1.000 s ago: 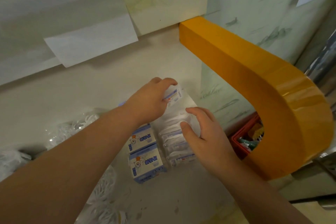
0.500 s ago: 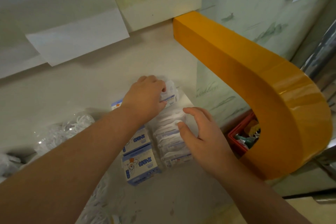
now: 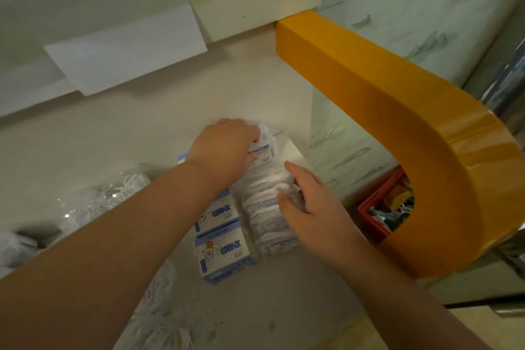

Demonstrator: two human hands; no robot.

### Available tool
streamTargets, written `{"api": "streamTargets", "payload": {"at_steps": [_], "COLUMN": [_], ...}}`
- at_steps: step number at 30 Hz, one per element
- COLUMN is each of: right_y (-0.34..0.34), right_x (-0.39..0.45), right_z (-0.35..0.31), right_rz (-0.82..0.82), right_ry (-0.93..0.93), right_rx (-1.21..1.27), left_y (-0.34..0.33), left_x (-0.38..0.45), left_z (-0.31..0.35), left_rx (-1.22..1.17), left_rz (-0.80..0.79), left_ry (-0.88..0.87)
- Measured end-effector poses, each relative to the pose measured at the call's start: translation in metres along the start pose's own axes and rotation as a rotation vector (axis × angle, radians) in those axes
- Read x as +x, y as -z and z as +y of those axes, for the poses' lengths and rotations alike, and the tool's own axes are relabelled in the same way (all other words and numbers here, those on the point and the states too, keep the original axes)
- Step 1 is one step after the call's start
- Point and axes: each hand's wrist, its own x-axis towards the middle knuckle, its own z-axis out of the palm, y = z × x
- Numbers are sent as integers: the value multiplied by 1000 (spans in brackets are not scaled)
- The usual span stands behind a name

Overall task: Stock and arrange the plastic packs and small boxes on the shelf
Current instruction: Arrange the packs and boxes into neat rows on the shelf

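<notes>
Orange curved divider (image 3: pixel 397 111), white/blue boxes (image 3: pixel 223 253) w/ maybe bear print, red basket (image 3: pixel 372 216).

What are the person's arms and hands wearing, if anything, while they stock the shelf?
Nothing that shows. Both forearms are bare right up to the picture's edge, with no sleeves in view. The left hand and the right hand have no gloves, and no watch, bracelet or ring can be seen on the wrists or fingers.
</notes>
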Motion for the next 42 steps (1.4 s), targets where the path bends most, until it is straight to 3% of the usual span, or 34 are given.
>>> {"api": "streamTargets", "payload": {"at_steps": [9, 18, 23, 28, 37, 39, 42], "right_y": [8, 8, -1, 3, 13, 12, 7], "right_x": [-28, -26, -5, 10, 25, 25, 26], "right_z": [6, 4, 1, 2, -4, 0, 4], "right_rz": [-66, -67, -85, -106, -295, -318, -204], "right_ry": [52, 155, 169, 186, 180, 130, -33], "right_rx": [90, -41, -83, -99, 76, 125, 335], "left_y": [10, 25, 30, 28, 21, 25, 31], "left_x": [-17, -29, -31, -27, -31, -35, -53], "left_z": [-3, -3, -2, -4, -5, -6, -17], "left_rx": [-141, -266, -76, -81, -88, -210, -457], "left_rz": [-45, -358, -484, -497, -501, -436, -169], "left_ry": [41, -93, -104, -64, -38, -14, 98]}}
